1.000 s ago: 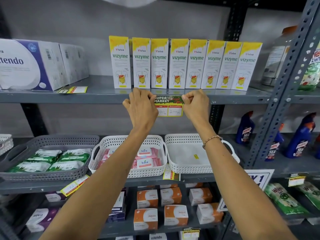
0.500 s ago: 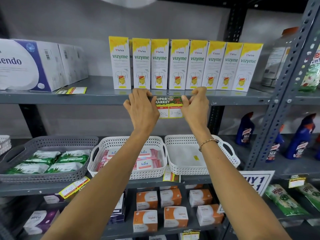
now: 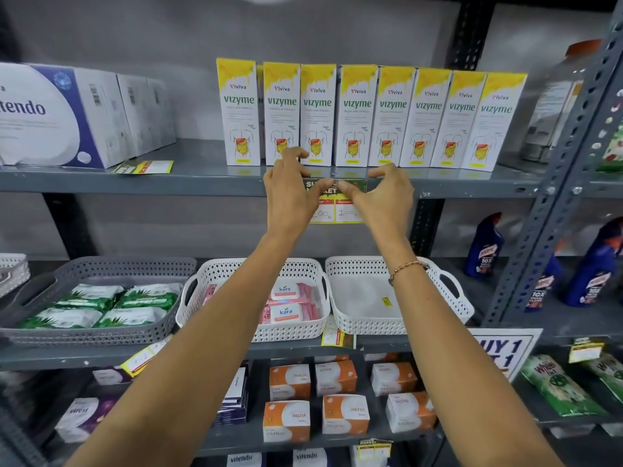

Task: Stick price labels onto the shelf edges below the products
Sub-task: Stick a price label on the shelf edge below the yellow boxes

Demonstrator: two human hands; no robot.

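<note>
the price label (image 3: pixel 337 205) hangs against the front edge of the upper shelf (image 3: pixel 135 187), right between the two hands, its green top strip on the metal lip and its yellow lower half with the two white price boxes dropping below the lip. the left hand (image 3: pixel 291 193) has its thumb stretched sideways across the top strip, the thumb tip meeting the right thumb near the middle of the label, while its other fingers are curled loosely and lifted over the shelf surface, just in front of the vizyme cartons (image 3: pixel 371 114). the right hand (image 3: pixel 384 197) mirrors it: thumb laid along the top strip pointing toward the left thumb, the remaining fingers arched with their tips on the shelf lip just to the outside of the label. neither hand grips anything; both thumbs press flat on the label. the lower price boxes show in the gap under the thumbs, partly covered by both palms. a beaded bracelet (image 3: pixel 406 268) sits on the right wrist. well below the fingers, under the forearms, stand two white baskets (image 3: pixel 448 298), one holding kara packs (image 3: pixel 286 311). beyond the left fingers, another loose label (image 3: pixel 143 166) lies flat on the same shelf.
</note>
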